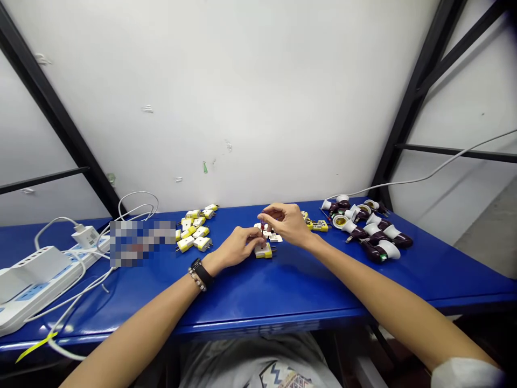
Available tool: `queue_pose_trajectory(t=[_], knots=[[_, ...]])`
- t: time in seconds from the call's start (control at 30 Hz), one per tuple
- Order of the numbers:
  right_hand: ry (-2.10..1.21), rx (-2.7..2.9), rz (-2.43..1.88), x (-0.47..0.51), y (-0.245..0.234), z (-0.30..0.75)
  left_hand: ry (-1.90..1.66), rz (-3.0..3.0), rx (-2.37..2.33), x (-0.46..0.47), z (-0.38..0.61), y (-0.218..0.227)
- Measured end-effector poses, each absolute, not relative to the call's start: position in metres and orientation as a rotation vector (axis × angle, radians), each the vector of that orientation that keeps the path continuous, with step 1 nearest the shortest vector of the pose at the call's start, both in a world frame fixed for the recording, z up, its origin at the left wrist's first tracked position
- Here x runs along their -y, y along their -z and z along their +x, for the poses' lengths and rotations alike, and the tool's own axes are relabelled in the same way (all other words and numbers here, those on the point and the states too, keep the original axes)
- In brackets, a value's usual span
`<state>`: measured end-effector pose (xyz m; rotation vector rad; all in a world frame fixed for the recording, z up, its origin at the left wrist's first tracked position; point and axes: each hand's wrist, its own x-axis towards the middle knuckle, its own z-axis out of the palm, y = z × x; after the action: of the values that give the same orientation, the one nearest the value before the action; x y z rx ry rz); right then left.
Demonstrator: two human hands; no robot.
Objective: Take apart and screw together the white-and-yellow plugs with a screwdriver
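My left hand [241, 246] has its fingers closed at a white-and-yellow plug [264, 252] lying on the blue table, its metal pins pointing right. In my right hand [287, 222], thumb and fingers pinch the reddish handle of a small screwdriver [263, 226]. The screwdriver stands nearly upright over the plug, its tip at the plug's top. Whether the tip sits in a screw is too small to tell. Just behind the plug lie several small white pieces [276, 237], partly hidden by my hands.
Several white-and-yellow plugs [201, 231] lie left of my hands. More open yellow plug parts [321, 226] lie behind my right hand. Dark-and-white lamp holders [374, 234] are heaped at the right. White power strips [36, 285] with loose cables [83, 291] occupy the left. A white wall [258, 108] stands behind.
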<state>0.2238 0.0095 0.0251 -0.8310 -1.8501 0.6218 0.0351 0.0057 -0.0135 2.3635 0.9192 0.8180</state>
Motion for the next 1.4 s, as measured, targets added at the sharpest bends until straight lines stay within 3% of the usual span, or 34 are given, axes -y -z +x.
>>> queue_pose_trajectory(t=[0.17,0.4,0.93,1.4], knots=[[-0.43,1.952,-0.804,-0.003,-0.034,0.225,-0.817,2.408,-0.917,-0.006,0.034,0.014],[-0.71,1.968,-0.757,-0.01,-0.031,0.227,-0.861,2.382,-0.929,-0.009,0.035,0.022],[-0.539,1.984,-0.8,-0.008,-0.024,0.223,-1.0,2.241,-0.903,-0.005,0.039,0.02],[-0.695,1.908,-0.791,-0.003,-0.03,0.221,-1.088,2.181,-0.953,-0.002,0.044,0.023]])
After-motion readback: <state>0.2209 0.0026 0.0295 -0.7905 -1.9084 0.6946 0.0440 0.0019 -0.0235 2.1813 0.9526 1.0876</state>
